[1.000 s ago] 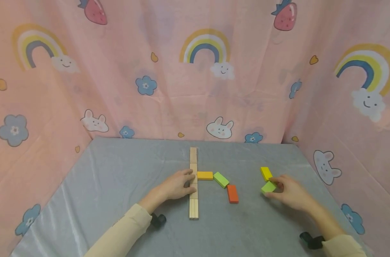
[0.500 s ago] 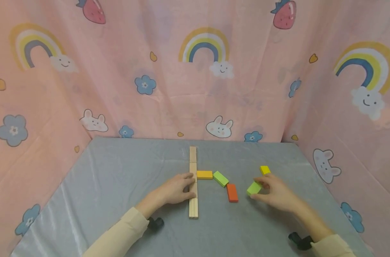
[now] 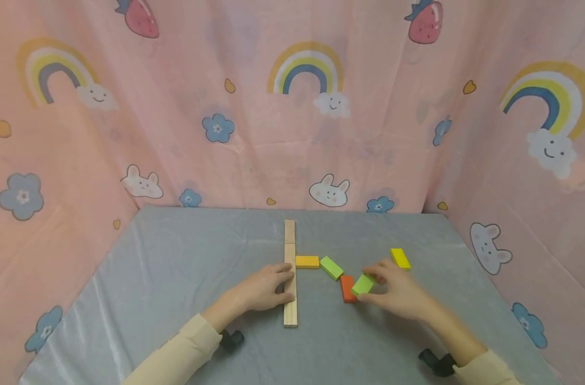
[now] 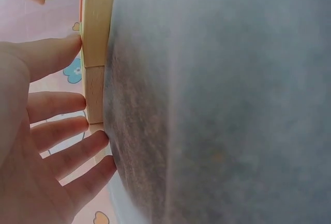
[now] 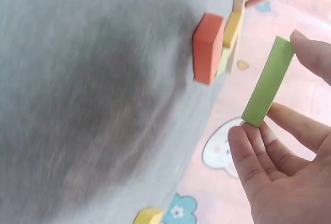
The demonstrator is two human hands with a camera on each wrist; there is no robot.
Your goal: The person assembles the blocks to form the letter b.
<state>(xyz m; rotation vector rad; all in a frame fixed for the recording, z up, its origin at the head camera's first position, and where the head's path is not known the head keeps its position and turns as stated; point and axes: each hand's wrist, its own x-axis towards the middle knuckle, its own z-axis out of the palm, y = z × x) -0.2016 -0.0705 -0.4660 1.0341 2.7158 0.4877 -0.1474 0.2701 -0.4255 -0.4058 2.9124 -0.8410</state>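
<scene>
A light green block (image 3: 362, 285) is pinched between the thumb and fingertips of my right hand (image 3: 403, 295). In the right wrist view that green block (image 5: 268, 81) is lifted off the cloth, with the orange-red block (image 5: 207, 48) lying beyond it. Seen from the head, the held block overlaps the right side of the orange-red block (image 3: 347, 289). My left hand (image 3: 261, 289) touches the row of plain wooden blocks (image 3: 290, 232) with its fingertips. In the left wrist view the fingers (image 4: 67, 154) are spread and nearly straight against the wooden blocks (image 4: 96, 22).
From the wooden row, an orange-yellow block (image 3: 307, 262) and another green block (image 3: 331, 268) lead in a curve to the orange-red one. A yellow block (image 3: 400, 259) lies apart, behind the right hand. Grey cloth (image 3: 201, 240) covers the table; a patterned pink curtain (image 3: 254, 160) surrounds it.
My right hand has carried the green block leftward from beside the yellow block to the orange-red one. The left hand has slid slightly towards me along the wooden row.
</scene>
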